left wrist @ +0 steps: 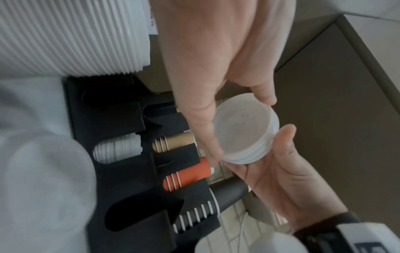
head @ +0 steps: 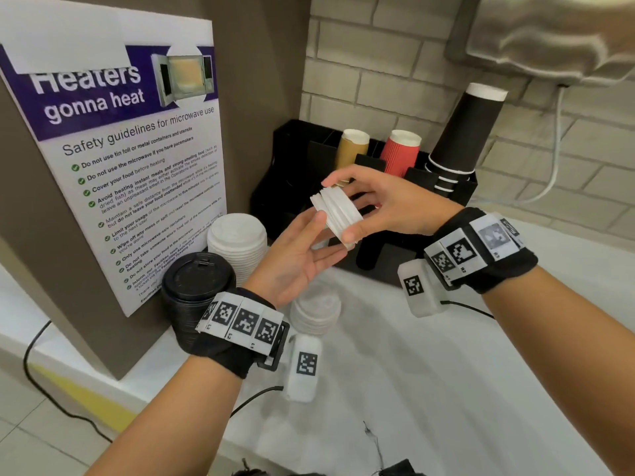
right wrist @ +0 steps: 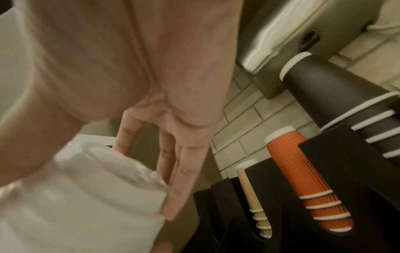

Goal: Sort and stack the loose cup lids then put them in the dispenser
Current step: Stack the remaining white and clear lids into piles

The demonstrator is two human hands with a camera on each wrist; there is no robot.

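A short stack of white cup lids (head: 330, 204) is held on edge in the air in front of the black dispenser (head: 292, 156). My right hand (head: 340, 207) grips it by the rim, index finger on top and thumb underneath. My left hand (head: 330, 235) lies palm up below it with straight fingers, its thumb touching the stack's left face. The left wrist view shows the hollow underside of the lids (left wrist: 244, 137) between both hands. In the right wrist view the lids (right wrist: 86, 196) lie against my fingers (right wrist: 181, 171).
Against the poster wall on the counter stand a tall white lid stack (head: 237, 242) and a black lid stack (head: 197, 283); a small white stack (head: 314, 307) sits nearer me. The dispenser holds tan (head: 352, 149), red (head: 400, 152) and black cups (head: 467, 128). A metal appliance (head: 549, 36) hangs overhead.
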